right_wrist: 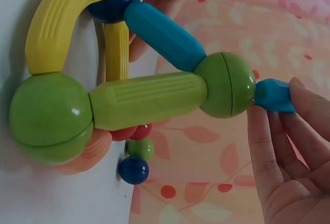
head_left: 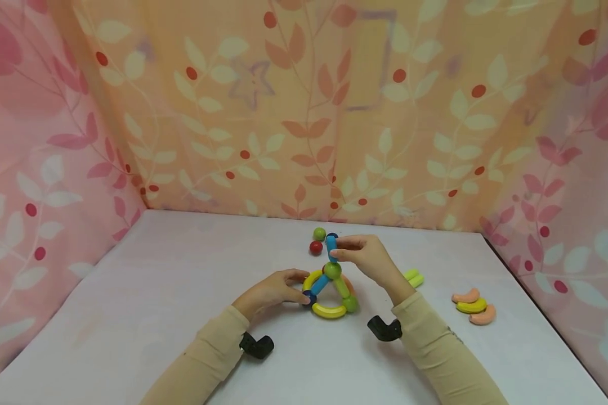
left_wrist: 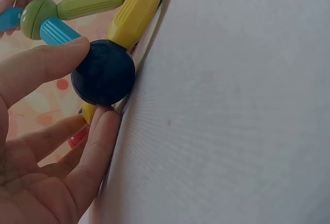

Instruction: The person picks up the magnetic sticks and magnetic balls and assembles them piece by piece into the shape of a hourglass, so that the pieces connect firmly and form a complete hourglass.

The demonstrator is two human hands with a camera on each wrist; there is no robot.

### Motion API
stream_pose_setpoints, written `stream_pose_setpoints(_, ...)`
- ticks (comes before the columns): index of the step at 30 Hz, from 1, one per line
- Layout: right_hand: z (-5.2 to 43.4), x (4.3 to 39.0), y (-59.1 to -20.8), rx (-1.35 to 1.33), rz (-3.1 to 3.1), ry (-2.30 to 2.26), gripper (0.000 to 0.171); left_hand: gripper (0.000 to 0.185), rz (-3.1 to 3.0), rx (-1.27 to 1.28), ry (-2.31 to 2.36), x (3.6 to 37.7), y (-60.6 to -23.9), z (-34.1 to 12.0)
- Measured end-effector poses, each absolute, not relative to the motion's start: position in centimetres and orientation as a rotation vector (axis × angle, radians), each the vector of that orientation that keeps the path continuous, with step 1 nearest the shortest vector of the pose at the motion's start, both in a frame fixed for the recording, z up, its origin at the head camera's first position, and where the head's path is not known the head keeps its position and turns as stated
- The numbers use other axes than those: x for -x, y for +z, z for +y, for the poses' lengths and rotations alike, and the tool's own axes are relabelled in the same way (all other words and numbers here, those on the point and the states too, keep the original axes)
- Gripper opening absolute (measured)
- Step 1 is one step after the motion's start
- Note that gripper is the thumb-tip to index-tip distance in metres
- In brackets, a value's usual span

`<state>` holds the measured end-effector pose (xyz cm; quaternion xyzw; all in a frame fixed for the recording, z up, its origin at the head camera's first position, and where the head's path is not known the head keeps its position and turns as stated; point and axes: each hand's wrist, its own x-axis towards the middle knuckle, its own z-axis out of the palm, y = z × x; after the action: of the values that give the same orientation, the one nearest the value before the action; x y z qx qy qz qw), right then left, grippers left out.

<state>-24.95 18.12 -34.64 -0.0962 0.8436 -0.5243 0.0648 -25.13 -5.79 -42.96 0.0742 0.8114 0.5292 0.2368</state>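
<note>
The right grip (head_left: 369, 259) pinches a sky-blue rod (right_wrist: 274, 95), the left grip (head_left: 272, 291) a glossy navy ball (left_wrist: 103, 73).

No text, label, brand or number is legible. The rear curtain (head_left: 304, 146) carries a purple star outline (head_left: 254, 83) and angular purple lines (head_left: 387, 59), neither readable as characters.

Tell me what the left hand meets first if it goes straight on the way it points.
The dark blue ball, which the left hand is holding; beyond that, probably the blue stick joined to it, though depth is unclear.
</note>
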Motion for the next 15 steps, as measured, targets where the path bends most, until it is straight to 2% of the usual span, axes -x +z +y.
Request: stream_pose_setpoints(15, 17.24, 25.31, -34.85, 0.413, 2.689, -1.384, 0.041, 0.067, 2.207, -0.242, 1.459, 25.30, -43.07, -6.00)
